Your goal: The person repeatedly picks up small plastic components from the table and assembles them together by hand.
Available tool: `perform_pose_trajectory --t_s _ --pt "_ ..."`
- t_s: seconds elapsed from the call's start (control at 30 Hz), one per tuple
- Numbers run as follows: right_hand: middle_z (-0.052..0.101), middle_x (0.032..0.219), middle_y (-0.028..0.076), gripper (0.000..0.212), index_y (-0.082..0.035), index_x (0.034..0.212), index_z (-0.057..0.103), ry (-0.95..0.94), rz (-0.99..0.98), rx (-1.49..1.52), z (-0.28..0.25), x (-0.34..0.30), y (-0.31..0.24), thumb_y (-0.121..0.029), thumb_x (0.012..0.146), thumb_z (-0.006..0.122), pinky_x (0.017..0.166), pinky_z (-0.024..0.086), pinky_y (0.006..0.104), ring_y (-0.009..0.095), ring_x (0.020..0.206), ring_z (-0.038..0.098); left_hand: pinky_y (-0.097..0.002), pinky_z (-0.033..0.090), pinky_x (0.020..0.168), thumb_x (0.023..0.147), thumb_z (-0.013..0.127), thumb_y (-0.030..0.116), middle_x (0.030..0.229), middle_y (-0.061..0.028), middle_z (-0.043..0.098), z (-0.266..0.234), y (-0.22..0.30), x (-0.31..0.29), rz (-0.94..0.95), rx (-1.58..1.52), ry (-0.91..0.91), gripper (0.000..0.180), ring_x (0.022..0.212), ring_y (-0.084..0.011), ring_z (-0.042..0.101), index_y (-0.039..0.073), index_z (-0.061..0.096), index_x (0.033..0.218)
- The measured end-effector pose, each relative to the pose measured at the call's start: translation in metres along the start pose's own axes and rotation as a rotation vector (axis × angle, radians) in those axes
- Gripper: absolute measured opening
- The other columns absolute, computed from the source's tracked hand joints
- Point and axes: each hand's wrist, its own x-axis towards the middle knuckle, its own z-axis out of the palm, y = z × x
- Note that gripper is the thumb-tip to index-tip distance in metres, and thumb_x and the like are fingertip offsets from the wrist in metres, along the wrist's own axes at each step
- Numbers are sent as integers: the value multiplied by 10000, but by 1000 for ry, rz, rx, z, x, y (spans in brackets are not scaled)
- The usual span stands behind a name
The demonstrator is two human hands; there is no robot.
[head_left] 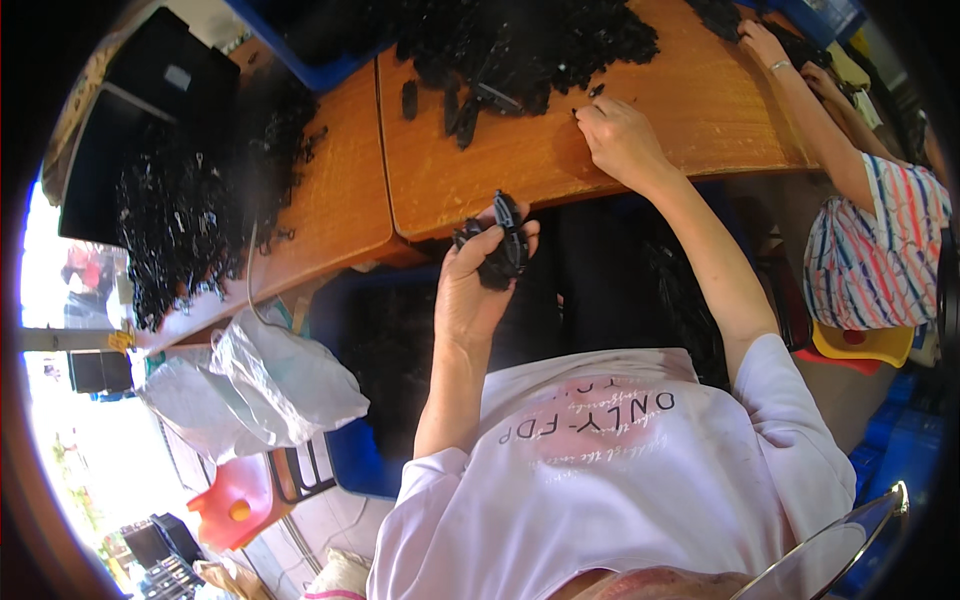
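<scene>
In my left hand (475,265) are several small black plastic parts (507,245), clutched between thumb and fingers just off the table's front edge. My right hand (615,140) rests at the wooden table (700,120), its fingertips pinched together by the surface. Whatever they pinch is too small or hidden to name. A tiny black piece (597,90) lies just beyond those fingers. Farther back spreads a big heap of black plastic parts (520,45), with a few longer pieces (466,120) loose along its near side.
Another tangled black pile (190,200) covers the left table, beside dark bins (165,85). A blue crate (300,60) stands at the back. White plastic bags (290,375) hang at lower left, above a pink stool (235,505). To the right, a co-worker's arms (820,125) reach over the table.
</scene>
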Motion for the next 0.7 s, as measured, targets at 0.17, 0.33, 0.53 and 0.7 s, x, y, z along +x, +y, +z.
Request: perform_pose_trajectory --t_s 0.17,0.33,0.53,0.7 --pt "648 848 91 90 -20 990 670 58 132 504 -35 -38 -78 27 913 675 563 458 304 169 626 576 -458 540 1057 953 620 26 1270 -208 668 6 -18 -7 -31 -107 9 344 1131 -336 685 -60 581 1284" --pt "702 929 126 177 -18 1033 675 216 208 652 -61 -56 -148 40 870 708 599 524 353 263 732 663 -423 532 1044 961 610 62 1267 -175 683 7 -26 -9 -11 -49 25 329 1128 -283 678 -32 597 1275" --pt "682 952 111 268 -20 1056 665 317 -26 423 -43 -61 -153 44 807 736 579 540 355 300 772 665 -396 521 1041 955 618 55 1272 -164 690 13 -30 -16 23 10 26 303 1142 -245 667 -1 613 1252" --pt "640 915 84 363 -7 1058 664 281 -121 271 -44 -68 -153 36 712 765 552 525 339 271 713 626 -391 519 1049 953 628 36 1261 -169 697 8 -32 -18 71 40 40 279 1146 -249 665 14 620 1230"
